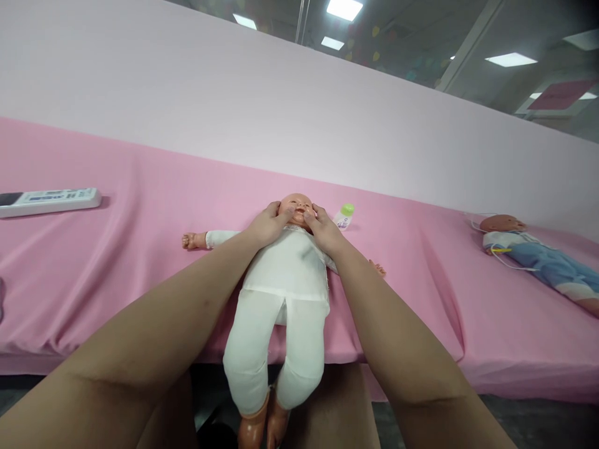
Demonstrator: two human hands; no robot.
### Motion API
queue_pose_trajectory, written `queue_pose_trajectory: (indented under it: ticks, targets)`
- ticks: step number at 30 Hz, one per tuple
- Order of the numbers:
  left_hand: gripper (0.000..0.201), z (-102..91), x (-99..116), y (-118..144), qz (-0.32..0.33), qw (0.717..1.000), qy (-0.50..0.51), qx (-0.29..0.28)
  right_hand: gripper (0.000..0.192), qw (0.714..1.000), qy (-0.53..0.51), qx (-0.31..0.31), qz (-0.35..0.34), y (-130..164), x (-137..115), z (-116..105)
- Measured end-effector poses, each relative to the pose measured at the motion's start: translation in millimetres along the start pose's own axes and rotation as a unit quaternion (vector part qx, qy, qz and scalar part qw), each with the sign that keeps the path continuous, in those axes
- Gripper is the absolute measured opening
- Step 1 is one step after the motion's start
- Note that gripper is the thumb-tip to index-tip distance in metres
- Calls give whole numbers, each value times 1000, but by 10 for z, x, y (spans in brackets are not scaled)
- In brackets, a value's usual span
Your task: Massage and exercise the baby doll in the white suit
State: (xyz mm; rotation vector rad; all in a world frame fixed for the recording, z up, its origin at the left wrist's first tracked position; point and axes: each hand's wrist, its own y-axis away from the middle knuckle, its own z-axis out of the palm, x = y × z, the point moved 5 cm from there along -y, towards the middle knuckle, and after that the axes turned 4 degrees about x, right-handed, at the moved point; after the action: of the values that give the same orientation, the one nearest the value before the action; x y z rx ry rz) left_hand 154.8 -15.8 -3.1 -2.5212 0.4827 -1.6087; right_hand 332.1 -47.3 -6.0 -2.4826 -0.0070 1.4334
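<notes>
Remote (pixel 49 201) lies at the far left of the pink surface (pixel 140 262). Doll (pixel 285 274) lies face-up at centre, legs overhanging the edge at 6 o'clock. Left hand (pixel 267 224) and right hand (pixel 322 229) rest on its face, fingers loosely spread, pressing the cheeks, gripping nothing. Bottle (pixel 344 215) sits at the head's 3 o'clock. Second doll (pixel 533 255) lies far right.

head cam | looks fwd+down | close over pink table (pixel 140 262) | single view
</notes>
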Motion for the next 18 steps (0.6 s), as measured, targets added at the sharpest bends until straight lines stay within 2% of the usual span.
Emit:
queue_pose_trajectory:
  ticks: [10,18]
  targets:
    - [65,19,-32,-34,7,1000,-1,1,78,999,28,4,29,18,-5,-24]
    - [69,16,-18,-19,0,1000,-3,-2,77,1000,16,6,7,-2,9,-21]
